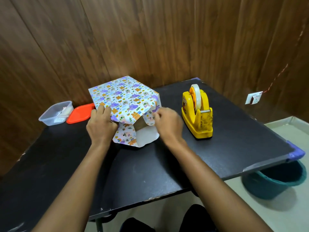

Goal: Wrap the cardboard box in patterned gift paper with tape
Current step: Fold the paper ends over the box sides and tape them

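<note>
Clear plastic tub (56, 113) beside a red lid (80, 113), perhaps its own, on black table (150, 168); teal bucket (274, 183) on floor.

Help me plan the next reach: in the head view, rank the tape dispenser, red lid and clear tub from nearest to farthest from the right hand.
1. Tape dispenser, just right of the right hand.
2. Red lid, to the left, beyond the gift paper.
3. Clear tub, farthest left, beside the lid.
</note>
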`<state>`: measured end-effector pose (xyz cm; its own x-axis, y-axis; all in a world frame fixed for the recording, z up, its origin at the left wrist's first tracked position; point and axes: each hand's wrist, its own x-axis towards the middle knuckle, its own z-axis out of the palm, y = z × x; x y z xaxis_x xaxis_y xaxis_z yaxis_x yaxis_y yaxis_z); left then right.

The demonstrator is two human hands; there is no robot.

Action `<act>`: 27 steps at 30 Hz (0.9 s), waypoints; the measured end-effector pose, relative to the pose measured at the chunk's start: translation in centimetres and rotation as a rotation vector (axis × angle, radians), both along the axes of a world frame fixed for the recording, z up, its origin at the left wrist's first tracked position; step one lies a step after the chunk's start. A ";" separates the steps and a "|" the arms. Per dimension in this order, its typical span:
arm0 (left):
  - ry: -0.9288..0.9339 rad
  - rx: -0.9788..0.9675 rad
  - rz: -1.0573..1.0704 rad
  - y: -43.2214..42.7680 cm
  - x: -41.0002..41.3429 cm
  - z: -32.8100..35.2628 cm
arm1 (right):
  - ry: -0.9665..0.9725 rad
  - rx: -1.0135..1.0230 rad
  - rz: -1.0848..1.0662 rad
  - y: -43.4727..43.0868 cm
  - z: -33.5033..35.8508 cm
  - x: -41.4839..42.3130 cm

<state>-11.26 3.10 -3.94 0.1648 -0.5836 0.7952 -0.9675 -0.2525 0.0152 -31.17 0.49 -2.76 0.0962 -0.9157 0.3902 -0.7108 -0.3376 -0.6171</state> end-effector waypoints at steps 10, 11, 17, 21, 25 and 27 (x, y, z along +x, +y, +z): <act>0.046 -0.004 -0.037 0.1 -0.1 0.1 | -0.275 0.484 -0.230 -5.3 2.2 -11.5; 0.053 0.002 -0.035 0.1 -0.2 0.1 | -0.350 0.491 -0.213 -5.4 2.3 -11.4; 0.068 0.022 -0.020 0.3 -0.4 0.4 | -0.550 0.462 -0.290 -5.3 2.6 -11.2; 0.079 0.042 -0.006 0.4 -0.3 0.3 | -0.518 0.369 -0.310 -4.8 3.0 -11.6; 0.093 0.075 0.020 0.4 -0.5 0.3 | -0.614 0.507 -0.239 -3.9 2.6 -12.3; 0.097 0.079 0.022 0.4 -0.5 0.4 | -0.664 0.544 -0.224 -2.9 1.7 -12.3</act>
<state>-11.76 3.45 -3.58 0.2522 -0.6390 0.7267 -0.9567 -0.2773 0.0882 -43.51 -2.44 -1.07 -0.1990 -0.9609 -0.1927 -0.1629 0.2264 -0.9603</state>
